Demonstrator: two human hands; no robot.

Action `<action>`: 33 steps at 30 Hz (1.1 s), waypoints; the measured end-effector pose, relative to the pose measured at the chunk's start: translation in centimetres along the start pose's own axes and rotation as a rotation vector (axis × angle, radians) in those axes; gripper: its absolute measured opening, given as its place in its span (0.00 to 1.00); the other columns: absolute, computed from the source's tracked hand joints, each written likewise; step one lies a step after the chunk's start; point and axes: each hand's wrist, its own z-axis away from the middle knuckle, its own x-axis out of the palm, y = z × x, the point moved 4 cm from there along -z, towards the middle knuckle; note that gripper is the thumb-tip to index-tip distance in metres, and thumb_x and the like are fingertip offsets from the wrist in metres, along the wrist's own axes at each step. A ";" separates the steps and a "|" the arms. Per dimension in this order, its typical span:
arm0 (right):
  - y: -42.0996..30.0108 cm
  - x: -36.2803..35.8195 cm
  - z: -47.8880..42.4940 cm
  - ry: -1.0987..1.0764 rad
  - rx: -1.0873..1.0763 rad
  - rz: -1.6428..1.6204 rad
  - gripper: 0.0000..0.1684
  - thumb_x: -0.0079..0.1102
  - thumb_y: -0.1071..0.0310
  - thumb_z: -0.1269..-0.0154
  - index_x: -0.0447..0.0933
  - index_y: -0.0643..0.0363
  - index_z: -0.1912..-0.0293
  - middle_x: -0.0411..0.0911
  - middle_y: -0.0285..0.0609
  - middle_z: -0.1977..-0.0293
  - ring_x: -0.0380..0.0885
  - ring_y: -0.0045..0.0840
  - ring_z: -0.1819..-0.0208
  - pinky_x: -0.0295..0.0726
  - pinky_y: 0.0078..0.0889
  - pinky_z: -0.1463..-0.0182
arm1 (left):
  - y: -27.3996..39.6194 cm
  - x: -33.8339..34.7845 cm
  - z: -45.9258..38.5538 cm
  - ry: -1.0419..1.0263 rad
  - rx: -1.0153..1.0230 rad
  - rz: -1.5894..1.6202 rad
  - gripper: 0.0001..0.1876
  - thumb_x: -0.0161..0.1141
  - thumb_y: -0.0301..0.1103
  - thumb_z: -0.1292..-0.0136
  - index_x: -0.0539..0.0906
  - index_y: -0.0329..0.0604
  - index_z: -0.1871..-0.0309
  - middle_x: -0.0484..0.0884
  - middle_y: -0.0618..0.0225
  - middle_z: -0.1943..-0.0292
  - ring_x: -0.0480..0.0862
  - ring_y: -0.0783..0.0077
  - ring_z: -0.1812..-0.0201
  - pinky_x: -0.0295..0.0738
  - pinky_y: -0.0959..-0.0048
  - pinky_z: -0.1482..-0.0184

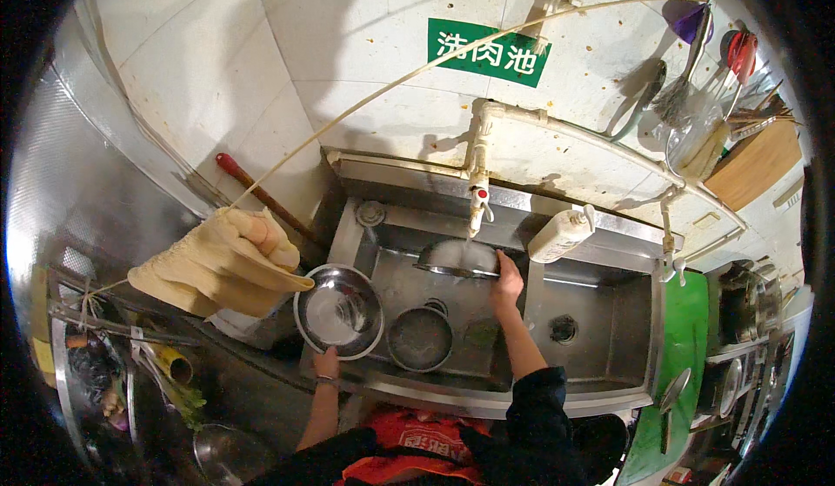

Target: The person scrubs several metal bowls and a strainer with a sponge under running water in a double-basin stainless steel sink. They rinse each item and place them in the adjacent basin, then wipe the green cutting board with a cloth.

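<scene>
My left hand [326, 361] grips the near rim of a shiny steel bowl [339, 310], which faces up over the left edge of the sink basin [479, 375]. In my right hand [509, 282] is the right rim of a second metal bowl [450, 255], tipped with its outside towards the tap [479, 205]. Water from the tap runs onto that bowl. Between my arms, a smaller round metal bowl [419, 339] rests in the basin; its contents are hard to make out.
A white bottle [561, 235] stands behind the divider near the right basin [597, 355]. A beige cloth [215, 267] hangs on a line at left. The green board [672, 368] at right carries a ladle [675, 391]. Utensils [685, 94] hang on the wall.
</scene>
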 end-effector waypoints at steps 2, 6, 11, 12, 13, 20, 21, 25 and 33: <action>-1.6 -4.0 -0.3 0.028 -0.025 0.002 0.26 0.47 0.82 0.54 0.70 0.59 0.51 0.74 0.47 0.57 0.72 0.40 0.54 0.72 0.37 0.54 | 0.0 0.6 -0.4 0.024 0.160 -0.280 0.10 0.49 0.28 0.46 0.69 0.33 0.61 0.71 0.59 0.70 0.72 0.62 0.71 0.66 0.60 0.66; -1.0 -9.1 0.5 0.094 -0.148 0.031 0.21 0.41 0.71 0.45 0.70 0.60 0.51 0.73 0.49 0.56 0.72 0.43 0.57 0.73 0.37 0.55 | 6.2 3.2 4.5 0.137 0.263 -0.411 0.29 0.48 0.25 0.44 0.52 0.36 0.39 0.62 0.47 0.45 0.70 0.53 0.52 0.67 0.62 0.51; -1.3 -12.5 2.0 0.071 -0.221 0.017 0.21 0.45 0.77 0.50 0.71 0.63 0.53 0.72 0.50 0.56 0.72 0.44 0.57 0.72 0.37 0.55 | 12.1 5.5 8.5 0.161 0.709 -0.269 0.39 0.50 0.15 0.50 0.44 0.39 0.35 0.58 0.47 0.40 0.64 0.53 0.43 0.60 0.63 0.43; -1.5 -13.0 2.2 0.071 -0.235 0.001 0.21 0.46 0.78 0.51 0.71 0.64 0.53 0.72 0.51 0.56 0.72 0.44 0.57 0.72 0.37 0.54 | 12.3 5.9 8.6 0.143 0.720 -0.235 0.40 0.50 0.14 0.51 0.44 0.39 0.35 0.57 0.47 0.40 0.63 0.53 0.42 0.59 0.63 0.42; -1.9 -13.4 2.3 0.084 -0.245 -0.001 0.20 0.47 0.78 0.50 0.71 0.65 0.54 0.72 0.52 0.56 0.72 0.43 0.57 0.72 0.36 0.54 | 12.4 6.1 8.7 0.130 0.733 -0.203 0.41 0.50 0.13 0.52 0.44 0.40 0.35 0.57 0.48 0.41 0.62 0.53 0.41 0.58 0.63 0.41; -2.2 -11.0 4.7 0.099 -0.034 -0.205 0.19 0.46 0.77 0.50 0.72 0.63 0.54 0.70 0.49 0.55 0.71 0.38 0.55 0.71 0.31 0.54 | 13.3 7.3 9.7 0.042 0.753 -0.129 0.37 0.45 0.13 0.49 0.45 0.40 0.35 0.54 0.50 0.38 0.57 0.52 0.38 0.53 0.62 0.38; -2.6 -9.9 5.3 0.042 0.092 -0.230 0.20 0.45 0.78 0.50 0.72 0.60 0.54 0.67 0.48 0.56 0.69 0.35 0.56 0.71 0.29 0.56 | 12.4 7.6 8.8 -0.003 0.719 -0.094 0.37 0.45 0.14 0.48 0.46 0.40 0.35 0.53 0.51 0.38 0.56 0.52 0.37 0.52 0.61 0.38; -3.9 -4.2 8.0 -0.093 0.225 -0.311 0.26 0.49 0.90 0.62 0.67 0.61 0.58 0.64 0.47 0.61 0.67 0.37 0.59 0.70 0.30 0.57 | 8.5 8.2 6.2 -0.142 0.322 0.142 0.32 0.45 0.22 0.43 0.47 0.40 0.35 0.51 0.52 0.36 0.54 0.56 0.36 0.52 0.66 0.38; -5.6 4.4 12.7 -0.631 0.699 -0.578 0.20 0.53 0.71 0.45 0.59 0.64 0.54 0.71 0.49 0.69 0.74 0.30 0.72 0.73 0.30 0.68 | 9.2 7.8 7.9 -0.344 0.119 0.119 0.32 0.54 0.36 0.43 0.54 0.42 0.37 0.74 0.58 0.57 0.76 0.70 0.68 0.76 0.72 0.67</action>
